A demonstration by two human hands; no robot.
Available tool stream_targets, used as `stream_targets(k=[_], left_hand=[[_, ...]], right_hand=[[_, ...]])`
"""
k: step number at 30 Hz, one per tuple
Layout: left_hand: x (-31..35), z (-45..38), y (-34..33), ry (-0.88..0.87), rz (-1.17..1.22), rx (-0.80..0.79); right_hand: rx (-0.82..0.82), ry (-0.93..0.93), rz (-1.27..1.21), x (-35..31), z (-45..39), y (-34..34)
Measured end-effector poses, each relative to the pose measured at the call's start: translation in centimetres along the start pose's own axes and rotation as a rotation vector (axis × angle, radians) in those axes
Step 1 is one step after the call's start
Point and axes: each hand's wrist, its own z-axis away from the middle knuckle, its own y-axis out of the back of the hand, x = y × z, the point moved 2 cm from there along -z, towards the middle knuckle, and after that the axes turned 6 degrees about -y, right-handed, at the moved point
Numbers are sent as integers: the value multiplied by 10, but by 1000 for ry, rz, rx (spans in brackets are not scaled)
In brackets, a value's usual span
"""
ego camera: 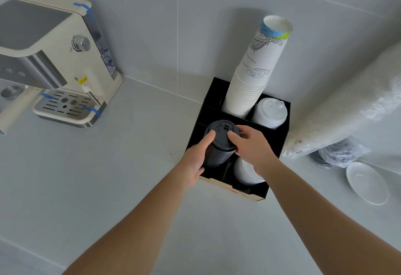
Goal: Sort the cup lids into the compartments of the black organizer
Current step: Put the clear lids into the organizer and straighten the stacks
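Observation:
The black organizer stands on the grey counter against the wall. A stack of black lids stands in its front left compartment. My left hand grips the stack's left side, thumb resting on the top lid. My right hand grips the top of the stack from the right. Under my right hand, a stack of white lids fills the front right compartment. Another white lid stack sits in the back right compartment. A tall stack of paper cups rises from the back middle.
A cream espresso machine with blue tape stands at the left. At the right, plastic-wrapped sleeves of cups lean on the wall, beside a plastic bag with dark lids and a white saucer.

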Motion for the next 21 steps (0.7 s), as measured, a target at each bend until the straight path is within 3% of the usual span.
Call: stream_targets(k=[12,21], left_hand=[[5,9,-3,-29,-55,64],[22,26,-5,-241,-334,222]], right_hand=[[-49,-36,-15,-4,8,4],[-6,-8,-10,-9,23,13]])
